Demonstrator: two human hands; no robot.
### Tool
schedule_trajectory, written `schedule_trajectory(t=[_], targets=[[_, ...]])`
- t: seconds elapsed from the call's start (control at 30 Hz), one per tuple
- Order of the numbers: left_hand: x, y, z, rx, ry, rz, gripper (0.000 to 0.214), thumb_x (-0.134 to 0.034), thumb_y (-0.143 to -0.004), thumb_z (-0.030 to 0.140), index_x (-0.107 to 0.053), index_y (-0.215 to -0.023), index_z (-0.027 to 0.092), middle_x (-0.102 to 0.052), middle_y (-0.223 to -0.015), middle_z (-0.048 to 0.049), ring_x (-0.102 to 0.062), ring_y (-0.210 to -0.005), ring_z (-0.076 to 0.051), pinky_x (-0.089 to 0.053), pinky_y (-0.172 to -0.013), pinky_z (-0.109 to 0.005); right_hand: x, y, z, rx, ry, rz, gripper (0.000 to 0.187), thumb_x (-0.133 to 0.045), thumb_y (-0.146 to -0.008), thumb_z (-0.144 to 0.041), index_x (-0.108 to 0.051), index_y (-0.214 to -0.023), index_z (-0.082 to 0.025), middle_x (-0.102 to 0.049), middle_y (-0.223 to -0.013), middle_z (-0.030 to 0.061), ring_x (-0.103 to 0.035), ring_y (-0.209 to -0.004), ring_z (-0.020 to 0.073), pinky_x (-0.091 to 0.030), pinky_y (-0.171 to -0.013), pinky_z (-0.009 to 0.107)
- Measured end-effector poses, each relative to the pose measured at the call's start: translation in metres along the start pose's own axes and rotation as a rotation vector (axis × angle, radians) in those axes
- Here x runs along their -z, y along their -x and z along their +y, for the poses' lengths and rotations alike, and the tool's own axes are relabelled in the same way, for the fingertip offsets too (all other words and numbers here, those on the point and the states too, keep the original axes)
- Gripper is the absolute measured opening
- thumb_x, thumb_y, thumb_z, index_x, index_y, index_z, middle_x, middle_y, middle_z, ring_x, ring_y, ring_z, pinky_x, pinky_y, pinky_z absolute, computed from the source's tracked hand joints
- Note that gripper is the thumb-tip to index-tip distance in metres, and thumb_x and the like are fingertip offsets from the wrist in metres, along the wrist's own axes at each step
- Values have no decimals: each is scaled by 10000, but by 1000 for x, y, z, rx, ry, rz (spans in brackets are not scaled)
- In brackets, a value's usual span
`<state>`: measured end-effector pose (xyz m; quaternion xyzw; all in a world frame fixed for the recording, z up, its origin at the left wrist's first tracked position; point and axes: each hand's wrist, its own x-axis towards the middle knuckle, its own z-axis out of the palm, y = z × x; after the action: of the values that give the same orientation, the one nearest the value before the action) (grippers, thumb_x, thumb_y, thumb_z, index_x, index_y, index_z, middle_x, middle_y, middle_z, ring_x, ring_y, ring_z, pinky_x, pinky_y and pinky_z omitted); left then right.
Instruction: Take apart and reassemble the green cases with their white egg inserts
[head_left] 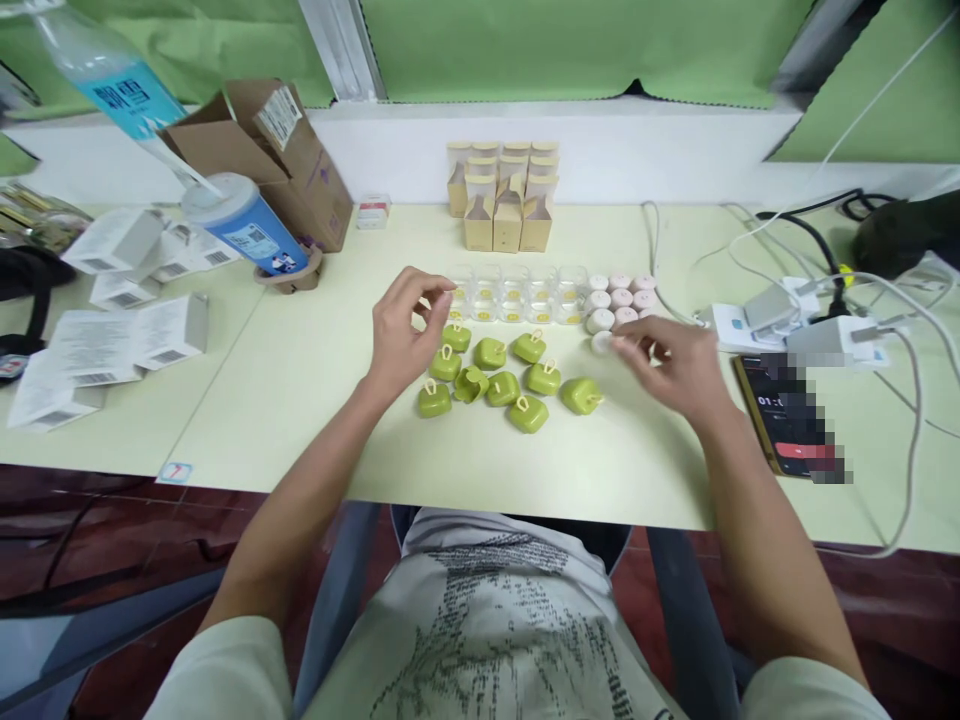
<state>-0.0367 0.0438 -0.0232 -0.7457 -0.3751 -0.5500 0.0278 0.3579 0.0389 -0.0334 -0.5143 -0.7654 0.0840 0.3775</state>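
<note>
The far-left bottle (71, 45) has a blue label (135, 98) reading 飘雪 in large dark characters. On the right, the phone (776, 410) shows "01:0", the rest pixelated. Print on the near shirt (495, 620), the left cup (244, 225), the carton (315, 190) and the white boxes (176, 325) is too small to read.

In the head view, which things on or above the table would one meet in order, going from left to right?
White boxes → left hand → clear containers → right hand → phone.
</note>
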Motion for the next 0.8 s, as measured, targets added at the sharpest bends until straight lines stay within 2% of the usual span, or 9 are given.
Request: schedule_trajectory(t=[0.13, 0.23, 0.27, 0.33, 0.43, 0.53, 0.6, 0.7, 0.8], targets=[[16, 11, -13, 95, -8, -31, 283, -580, -1218, 421, -788, -1210, 229, -714, -1019, -43, -702, -880, -151, -589, -691, -255, -14, 11, -34, 208, 115, -462, 577, -697, -1055, -782, -810, -1267, -258, -826, -1100, 103, -717, -728, 259, -494, -664, 397], [20, 22, -12, 108, -58, -25, 352, -514, -1241, 459, -789, -1269, 240, -682, -986, -53, -670, -864, -175, -586, -707, -300, -17, 14, -39, 216, 106, -609, 469, -767, -1037, -644, -812, -1285, -248, -818, -1175, 120, -760, -807, 283, -557, -712, 412], [19, 23, -10, 98, -73, -19, 361, -496, -1247, 453, -789, -1275, 244, -668, -953, -47, -655, -843, -177, -581, -717, -311, -16, 13, -38, 191, 46, -587, 414, -784, -1032, -595, -817, -1257, -250, -821, -1175, 122, -775, -852, 293, -592, -763, 429], [15, 21, -4, 46, -71, -11, 341, -493, -1251, 418, -788, -1279, 249, -644, -908, -32, -625, -793, -167, -566, -715, -311, -12, 8, -38, 102, -144, -436, 370, -847, -1005, -560, -829, -1233, -269, -831, -1199, 122, -799, -988, 321, -641, -870, 466], [2, 11, 13, -82, 16, -59, 241, -593, -1225, 404, -772, -1296, 257, -658, -931, -21, -626, -757, -146, -561, -676, -287, -10, 1, -46, -69, -562, -218, 433, -945, -959, -574, -853, -1314, -343, -833, -1288, 86, -815, -1058, 313, -691, -922, 492], [-14, 4, 38, -190, 132, -173, 222, -672, -1199, 447, -746, -1304, 266, -749, -1049, -44, -702, -797, -148, -597, -663, -280, -20, 0, -66, -168, -939, -256, 473, -979, -949, -550, -860, -1383, -404, -841, -1316, 38, -841, -1007, 270, -733, -926, 490], [-24, 4, 53, -243, 169, -172, 182, -701, -1189, 420, -737, -1275, 263, -780, -1094, -46, -738, -815, -140, -613, -680, -278, -30, 3, -81, -188, -1071, -306, 479, -1009, -928, -518, -870, -1371, -399, -858, -1291, 27, -846, -1022, 249, -744, -917, 447], [-33, 7, 67, -330, 130, -95, 26, -714, -1172, 257, -737, -1183, 259, -763, -1004, -17, -727, -795, -129, -586, -674, -275, -41, 8, -97, -207, -1144, -310, 470, -1066, -869, -472, -882, -1285, -355, -880, -1192, 29, -843, -1027, 222, -737, -891, 362], [-33, 10, 68, -382, 78, -79, 76, -722, -1141, 177, -722, -1115, 249, -735, -946, -12, -699, -785, -141, -567, -664, -284, -46, 10, -103, -228, -1141, -306, 504, -1116, -792, -470, -875, -1205, -308, -884, -1127, 37, -845, -996, 220, -736, -889, 345]])
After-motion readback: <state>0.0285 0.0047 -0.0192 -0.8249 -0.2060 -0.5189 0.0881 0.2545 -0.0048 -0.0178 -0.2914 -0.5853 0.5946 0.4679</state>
